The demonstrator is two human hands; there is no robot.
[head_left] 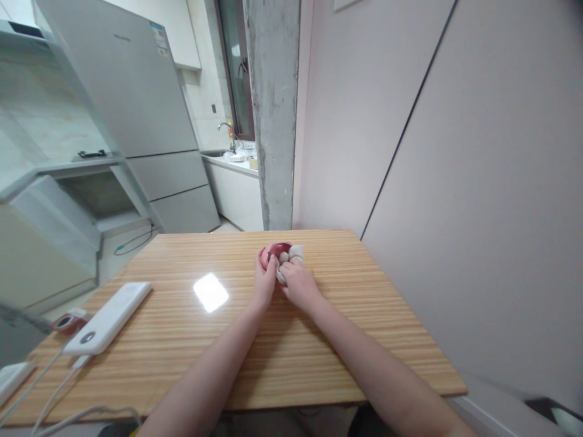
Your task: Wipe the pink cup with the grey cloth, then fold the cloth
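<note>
Over the far middle of the table, my left hand (264,273) is closed around the side of a small pink bowl (279,247). The bowl is tilted, so its darker pink inside shows. A pale, crumpled cloth (296,251) is bunched in my right hand (298,282), pressed against the bowl's right side and rim. My two hands are close together, with the bowl and cloth between them. Parts of the bowl's underside and of the cloth are hidden behind my fingers.
The wood-grain table (319,358) has a white power bank (109,318) with cables on its left. A small reddish-brown object (68,323) lies beside it. A pink wall (432,182) borders the right side. A fridge (136,109) and a sink counter (237,188) stand beyond.
</note>
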